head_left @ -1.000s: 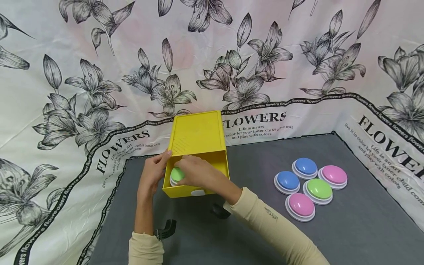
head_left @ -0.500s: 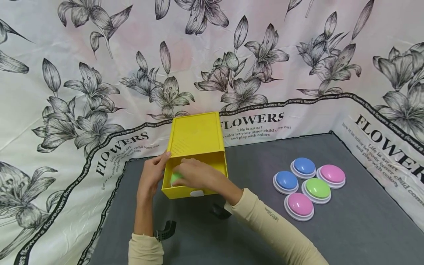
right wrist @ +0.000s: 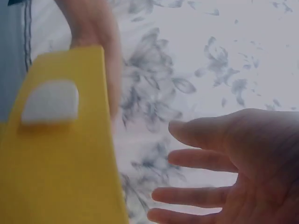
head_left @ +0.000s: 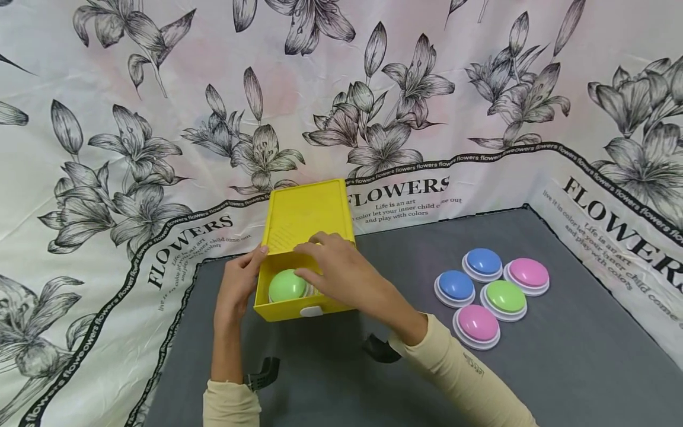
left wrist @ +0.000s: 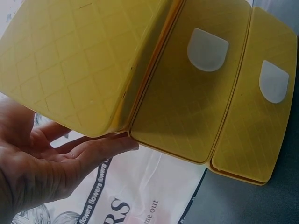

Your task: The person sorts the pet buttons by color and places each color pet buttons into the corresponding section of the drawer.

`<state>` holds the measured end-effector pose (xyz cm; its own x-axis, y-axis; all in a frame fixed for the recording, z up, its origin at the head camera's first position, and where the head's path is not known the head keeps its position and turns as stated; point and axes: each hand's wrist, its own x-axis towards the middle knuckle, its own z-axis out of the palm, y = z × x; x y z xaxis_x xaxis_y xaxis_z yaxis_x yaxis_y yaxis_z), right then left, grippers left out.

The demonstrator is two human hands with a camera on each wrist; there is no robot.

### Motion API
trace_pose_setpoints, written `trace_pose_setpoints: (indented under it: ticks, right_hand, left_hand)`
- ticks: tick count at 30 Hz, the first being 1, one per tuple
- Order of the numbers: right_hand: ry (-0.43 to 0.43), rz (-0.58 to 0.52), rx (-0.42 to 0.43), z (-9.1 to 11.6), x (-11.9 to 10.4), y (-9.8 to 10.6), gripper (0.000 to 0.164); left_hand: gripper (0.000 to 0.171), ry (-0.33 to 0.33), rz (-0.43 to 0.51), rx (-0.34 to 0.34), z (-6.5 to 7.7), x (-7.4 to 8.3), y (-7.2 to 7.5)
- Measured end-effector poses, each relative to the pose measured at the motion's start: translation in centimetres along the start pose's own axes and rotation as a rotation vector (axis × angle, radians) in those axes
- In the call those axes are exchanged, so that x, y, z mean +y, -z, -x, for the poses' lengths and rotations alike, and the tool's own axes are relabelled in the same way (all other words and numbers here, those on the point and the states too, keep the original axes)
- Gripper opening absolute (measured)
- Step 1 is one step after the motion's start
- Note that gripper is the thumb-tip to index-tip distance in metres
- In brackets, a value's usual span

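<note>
A small yellow drawer cabinet [head_left: 309, 213] stands at the back of the table with its top drawer [head_left: 283, 311] pulled out. Inside that drawer, towards its left side, lies a green domed button [head_left: 287, 286] on a white base. My left hand [head_left: 237, 281] touches the left side of the cabinet. In the left wrist view its straight fingers [left wrist: 107, 148] lie along the yellow side, by the pulled-out drawer. Over the drawer's right part hovers my right hand [head_left: 347, 270], fingers spread and holding nothing. The right wrist view shows its fingers [right wrist: 196, 196] apart beside the drawer front.
To the right on the dark grey table [head_left: 405, 379] sit several more domed buttons: blue [head_left: 456, 285], pink [head_left: 478, 322] and green [head_left: 506, 296]. Lower drawers with white tabs [left wrist: 274, 81] are closed. Behind stands a flower-printed cloth [head_left: 400, 89].
My right hand has let go of the green button and lifted up and right, uncovering it in the drawer. My left hand stays at the cabinet's side. The head view has shifted slightly.
</note>
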<state>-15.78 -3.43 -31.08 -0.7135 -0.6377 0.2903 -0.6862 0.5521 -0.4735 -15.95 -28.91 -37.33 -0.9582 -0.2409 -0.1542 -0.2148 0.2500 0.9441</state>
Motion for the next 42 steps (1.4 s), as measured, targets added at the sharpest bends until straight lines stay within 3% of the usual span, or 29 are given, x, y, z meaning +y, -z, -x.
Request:
trace_pose_setpoints:
  ticks: [5,10,17,28,35,42]
  right_hand:
    - [-0.074,0.049,0.125,2.0,2.1,1.6,0.043]
    - [-0.184,0.081,0.152,4.0,4.8,2.2,0.047]
    - [-0.367,0.144,0.106,7.9,11.0,2.7,0.048]
    - [-0.546,0.168,-0.019,16.7,21.9,4.4,0.051]
    - [-0.523,0.163,-0.067,19.9,25.3,3.3,0.053]
    - [-0.546,0.149,-0.083,20.5,26.1,2.8,0.060]
  left_hand:
    - [0.074,0.022,0.014,-0.007,0.1,-0.2,0.3]
    - [0.074,0.046,0.014,0.006,0.2,-0.4,0.6]
    - [0.077,0.051,-0.003,0.008,0.3,-0.5,0.3]
    - [0.081,0.033,-0.040,0.024,0.6,-0.1,0.1]
    - [0.083,0.048,-0.046,0.030,0.5,-0.2,0.0]
    - [0.084,0.050,-0.022,0.024,0.5,-0.2,-0.5]
